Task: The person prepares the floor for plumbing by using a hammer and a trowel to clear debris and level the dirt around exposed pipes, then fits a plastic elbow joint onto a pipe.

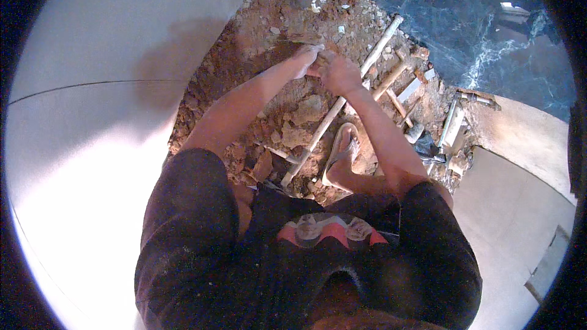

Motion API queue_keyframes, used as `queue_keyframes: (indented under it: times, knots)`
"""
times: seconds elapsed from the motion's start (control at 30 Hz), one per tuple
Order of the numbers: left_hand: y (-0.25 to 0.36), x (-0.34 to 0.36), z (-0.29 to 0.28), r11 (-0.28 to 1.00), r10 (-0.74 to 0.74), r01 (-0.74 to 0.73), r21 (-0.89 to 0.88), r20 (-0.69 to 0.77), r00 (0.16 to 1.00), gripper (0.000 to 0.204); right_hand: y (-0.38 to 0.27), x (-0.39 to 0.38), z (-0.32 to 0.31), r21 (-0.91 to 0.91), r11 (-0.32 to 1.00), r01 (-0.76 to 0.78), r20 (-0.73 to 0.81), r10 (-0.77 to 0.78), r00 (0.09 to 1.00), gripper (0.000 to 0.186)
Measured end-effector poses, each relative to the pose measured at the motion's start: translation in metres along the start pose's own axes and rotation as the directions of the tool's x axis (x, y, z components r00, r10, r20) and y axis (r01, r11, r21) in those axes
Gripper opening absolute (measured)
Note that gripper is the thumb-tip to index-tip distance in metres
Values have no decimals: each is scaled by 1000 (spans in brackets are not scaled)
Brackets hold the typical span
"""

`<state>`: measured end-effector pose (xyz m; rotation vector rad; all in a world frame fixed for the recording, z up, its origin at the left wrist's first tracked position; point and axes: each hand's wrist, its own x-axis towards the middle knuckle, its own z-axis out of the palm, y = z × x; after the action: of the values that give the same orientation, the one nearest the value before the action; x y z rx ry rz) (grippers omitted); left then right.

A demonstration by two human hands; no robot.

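Observation:
My left hand (306, 60) and my right hand (339, 74) meet over the broken reddish soil (269, 36), fingers bent and pressed together. Whatever they pinch between them is too small or hidden to make out. Just right of the right hand, a long pale wooden pole (324, 127) lies slanting across the ground, passing beneath my right forearm. Beyond it rests a wooden-handled tool (391, 79), with a hammer (400, 108) close by.
My sandalled foot (342, 153) stands beside the pole. Stone chunks (306, 110) and rubble litter the strip. Pale wall panels (122, 36) border it on the left, dark blue marbled slabs (440, 18) at the far right. More tools (449, 125) lie by the right edge.

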<state>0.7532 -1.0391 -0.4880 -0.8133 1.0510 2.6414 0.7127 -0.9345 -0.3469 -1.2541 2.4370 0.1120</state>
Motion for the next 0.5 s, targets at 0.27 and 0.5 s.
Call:
queue_keyframes:
  times: [0.27, 0.5]
  knots:
    - [-1, -41, -97, 898, 155, -216, 384, 185, 971, 59, -11, 24, 22, -174, 963, 206, 91, -193, 977, 27]
    - [130, -63, -164, 338, 634, -326, 883, 42, 772, 34, -42, 14, 56, 57, 997, 44, -33, -42, 999, 35]
